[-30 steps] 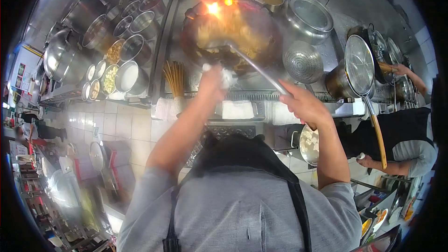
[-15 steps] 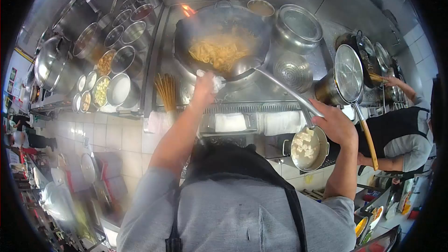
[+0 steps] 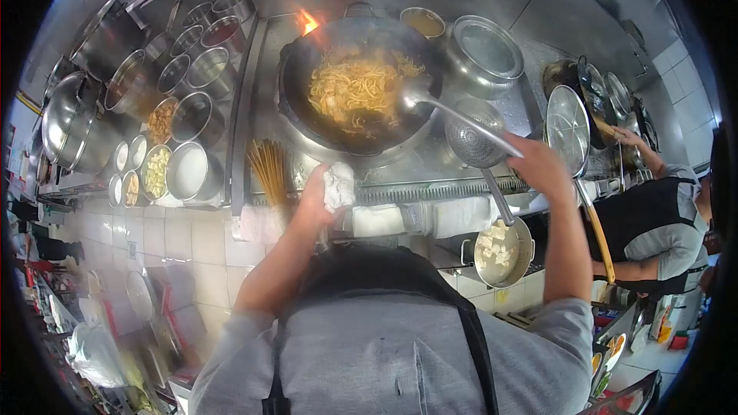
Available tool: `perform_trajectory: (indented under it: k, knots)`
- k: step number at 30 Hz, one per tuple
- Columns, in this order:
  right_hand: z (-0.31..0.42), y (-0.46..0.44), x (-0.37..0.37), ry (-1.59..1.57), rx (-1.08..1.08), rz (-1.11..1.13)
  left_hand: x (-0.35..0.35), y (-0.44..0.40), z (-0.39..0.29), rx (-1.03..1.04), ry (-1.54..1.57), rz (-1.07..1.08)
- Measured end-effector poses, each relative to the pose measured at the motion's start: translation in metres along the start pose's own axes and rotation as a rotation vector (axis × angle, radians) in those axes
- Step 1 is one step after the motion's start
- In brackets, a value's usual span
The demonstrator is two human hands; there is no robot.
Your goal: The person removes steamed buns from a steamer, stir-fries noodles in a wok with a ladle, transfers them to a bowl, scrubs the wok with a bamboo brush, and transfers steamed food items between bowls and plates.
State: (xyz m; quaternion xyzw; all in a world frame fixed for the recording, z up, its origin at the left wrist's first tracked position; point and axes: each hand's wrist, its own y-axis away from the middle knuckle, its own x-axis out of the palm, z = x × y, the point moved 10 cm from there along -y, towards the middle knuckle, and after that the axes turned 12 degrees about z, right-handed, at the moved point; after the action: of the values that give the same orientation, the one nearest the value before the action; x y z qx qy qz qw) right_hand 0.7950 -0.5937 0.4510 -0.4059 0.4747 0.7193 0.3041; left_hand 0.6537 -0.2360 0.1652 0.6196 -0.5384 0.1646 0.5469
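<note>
A dark wok (image 3: 296,119) sits on the burner with noodles (image 3: 354,84) in it, and steam hangs over them. My right hand (image 3: 540,167) is closed round the long handle of a metal ladle (image 3: 473,121). The ladle's bowl is inside the wok, at the right edge of the noodles. Clear of the wok's near rim, my left hand (image 3: 314,198) is closed on a folded white cloth (image 3: 339,187). A bundle of thin bamboo sticks (image 3: 269,173) stands to the left of that hand.
A flame (image 3: 308,23) burns behind the wok. A perforated strainer (image 3: 475,138) and a lidded pot (image 3: 486,54) lie to the right. Metal containers (image 3: 191,169) crowd the left counter. A pan with white cubes (image 3: 503,253) is near my right forearm. A co-worker (image 3: 653,230) stands at right.
My left hand has drawn back from the wok's rim toward me with the cloth. My right hand has moved up, and the ladle's bowl has shifted farther into the wok.
</note>
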Motion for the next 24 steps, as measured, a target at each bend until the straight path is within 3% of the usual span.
perform_trajectory:
  k: [1,3,5,9,13,16,20,23,24]
  knots:
    - [0.002,-0.021,0.011,-0.024,0.009,-0.007,0.002,-0.005,0.000,-0.004,0.017,0.033]
    - [-0.013,-0.062,0.050,-0.105,-0.195,-0.136,0.014,-0.009,-0.007,-0.004,0.058,0.071]
    - [-0.001,-0.058,0.079,-0.716,0.020,0.044,0.030,-0.006,-0.014,0.004,0.119,0.073]
    - [0.064,-0.100,0.122,-0.939,0.007,0.000,0.060,-0.012,-0.022,-0.036,0.098,0.051]
    - [0.107,-0.111,0.142,-1.147,-0.184,0.338,0.065,-0.039,-0.029,-0.041,0.098,0.123]
    - [0.077,-0.087,0.105,-1.265,-0.143,0.332,0.061,-0.048,-0.027,-0.010,0.049,0.099]
    - [0.082,-0.135,0.095,-1.069,-0.049,0.102,0.060,-0.054,-0.014,0.029,0.062,-0.108]
    - [0.109,-0.181,0.132,-1.172,-0.108,0.221,0.052,-0.066,-0.013,0.032,0.003,-0.156]
    - [0.124,-0.174,0.137,-1.064,-0.151,0.287,0.045,-0.069,-0.013,0.032,-0.030,-0.164]
